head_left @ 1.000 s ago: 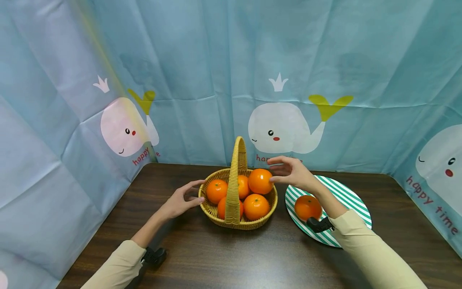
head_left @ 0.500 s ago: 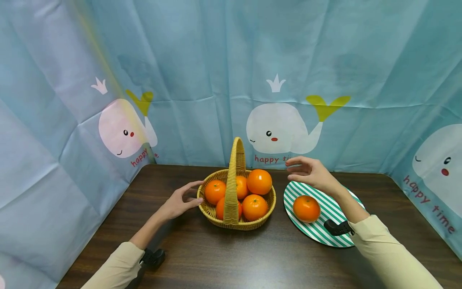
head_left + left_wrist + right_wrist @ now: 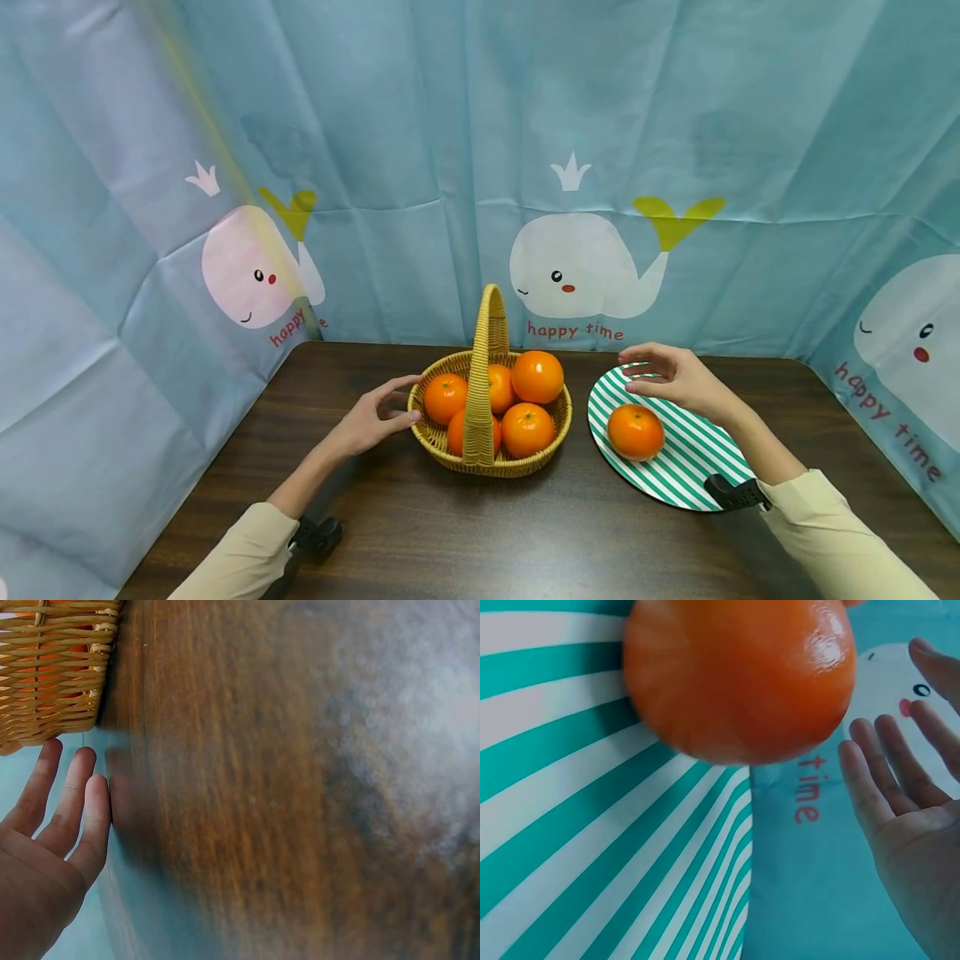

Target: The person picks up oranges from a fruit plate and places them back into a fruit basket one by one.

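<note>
A yellow wicker basket [image 3: 442, 454] with a tall arched handle holds several oranges [image 3: 537, 377]. At its left side rests my left hand [image 3: 372, 422], fingers spread and thumb at the rim; the left wrist view shows its fingertips [image 3: 54, 746] right at the woven wall. On the right a single orange [image 3: 636, 432] sits on a round plate [image 3: 686, 450] with green and white stripes. My right hand [image 3: 686, 382] hovers over the plate's back part, just behind and right of that orange. In the right wrist view its fingers are loosely bent, with nothing between them.
Both things stand on a dark brown wooden table [image 3: 480, 533]. Behind and to the left hangs a blue curtain [image 3: 405, 275] with whale prints, close along the table's back edge. Each wrist wears a black strapped camera [image 3: 318, 535].
My right hand has moved right, from beside the orange at the basket's right back to over the striped plate. The left hand stays at the basket, and the oranges keep their places.
</note>
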Available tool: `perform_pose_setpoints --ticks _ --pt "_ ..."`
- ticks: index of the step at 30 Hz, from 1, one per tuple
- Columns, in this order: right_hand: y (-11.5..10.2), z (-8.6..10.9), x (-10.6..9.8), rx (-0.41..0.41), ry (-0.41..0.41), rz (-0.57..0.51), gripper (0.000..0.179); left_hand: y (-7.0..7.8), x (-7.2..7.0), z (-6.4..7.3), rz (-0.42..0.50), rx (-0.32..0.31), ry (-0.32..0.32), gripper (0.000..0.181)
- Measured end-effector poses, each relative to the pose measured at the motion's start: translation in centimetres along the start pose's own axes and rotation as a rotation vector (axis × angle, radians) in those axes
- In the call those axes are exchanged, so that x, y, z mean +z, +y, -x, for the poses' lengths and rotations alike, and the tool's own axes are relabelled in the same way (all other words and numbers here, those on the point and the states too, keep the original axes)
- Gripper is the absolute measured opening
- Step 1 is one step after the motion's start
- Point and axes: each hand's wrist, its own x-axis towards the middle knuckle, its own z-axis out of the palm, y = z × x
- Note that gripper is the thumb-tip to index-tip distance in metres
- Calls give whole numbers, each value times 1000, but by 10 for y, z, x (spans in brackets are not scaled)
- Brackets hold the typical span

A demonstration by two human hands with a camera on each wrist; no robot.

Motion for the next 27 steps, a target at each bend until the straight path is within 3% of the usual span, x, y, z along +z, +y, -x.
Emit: perform_pose_setpoints --ticks 15,22,27 --pt "10 29 4 2 -99 130 66 3 -1 1 -6 -13 1 57" --pt "15 34 11 41 -137 137 65 2 0 1 -8 -11 -1 57" --pt "17 34 12 19 -153 175 56 1 0 1 -4 -8 -2 57"
